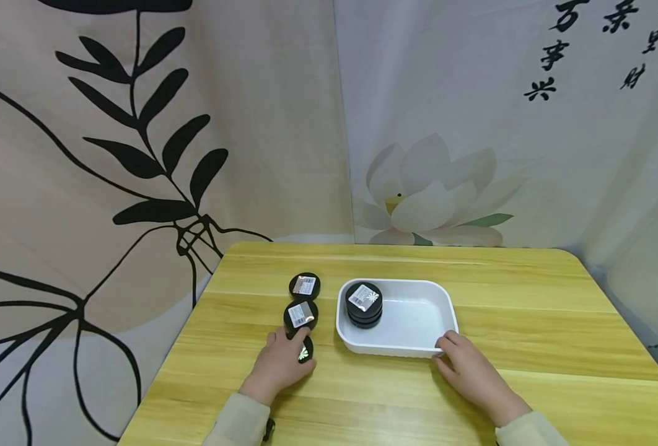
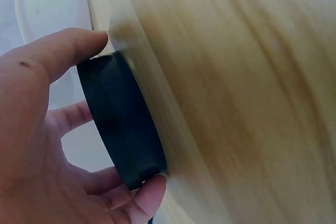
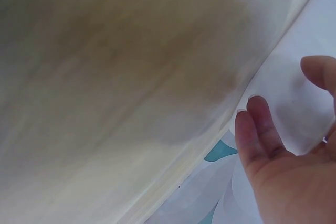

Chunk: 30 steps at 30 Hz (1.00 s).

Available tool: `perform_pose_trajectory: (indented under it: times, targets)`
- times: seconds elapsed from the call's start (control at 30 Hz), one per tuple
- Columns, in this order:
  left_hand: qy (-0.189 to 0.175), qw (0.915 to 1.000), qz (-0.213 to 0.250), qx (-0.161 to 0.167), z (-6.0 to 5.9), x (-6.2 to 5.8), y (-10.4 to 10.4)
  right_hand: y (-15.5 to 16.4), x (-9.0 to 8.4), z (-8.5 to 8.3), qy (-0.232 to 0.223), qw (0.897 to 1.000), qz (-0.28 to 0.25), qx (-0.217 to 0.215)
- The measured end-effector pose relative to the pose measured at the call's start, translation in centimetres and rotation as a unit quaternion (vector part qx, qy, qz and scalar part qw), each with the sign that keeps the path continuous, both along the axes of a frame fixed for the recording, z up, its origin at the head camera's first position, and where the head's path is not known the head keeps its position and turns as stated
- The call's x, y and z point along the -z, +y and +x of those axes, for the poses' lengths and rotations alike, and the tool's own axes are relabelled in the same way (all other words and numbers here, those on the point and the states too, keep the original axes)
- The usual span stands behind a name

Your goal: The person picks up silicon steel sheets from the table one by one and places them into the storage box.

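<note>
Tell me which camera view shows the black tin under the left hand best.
The left wrist view: the black tin fills the picture, its side wall plain, with thumb and fingers of the left hand curled round it on the wooden table. The head view shows only a sliver of it under the hand. The right wrist view shows none of it.

The head view looks forward and down over the whole surface; both wrist views sit close against its wood.

Tray interior: right part bare white tray; stacked tins fill left end.
Left lane: two loose tins stand beside tray.
</note>
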<state>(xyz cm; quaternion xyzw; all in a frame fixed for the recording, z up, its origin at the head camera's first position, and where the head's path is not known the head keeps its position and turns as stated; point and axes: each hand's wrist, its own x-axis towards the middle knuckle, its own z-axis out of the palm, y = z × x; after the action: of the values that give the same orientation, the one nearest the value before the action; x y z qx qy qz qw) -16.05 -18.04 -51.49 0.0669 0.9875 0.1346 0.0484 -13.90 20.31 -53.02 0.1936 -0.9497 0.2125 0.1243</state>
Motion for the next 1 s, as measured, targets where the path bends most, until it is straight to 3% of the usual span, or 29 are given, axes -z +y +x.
perform_pose_trajectory:
  times: [0.43,0.73,1.0]
  targets:
    - [0.004,0.9999,0.009,-0.003,-0.05,0.16,-0.63,-0.09,-0.06,0.17,-0.004,1.0,0.0,0.005]
    - [-0.015,0.9998,0.011,-0.006,0.26,-0.34,-0.56,0.0,-0.14,0.17,-0.003,1.0,-0.001,0.003]
    - [-0.01,0.9999,0.013,0.001,0.45,-0.6,-0.33,0.03,-0.01,0.06,-0.007,1.0,-0.003,0.002]
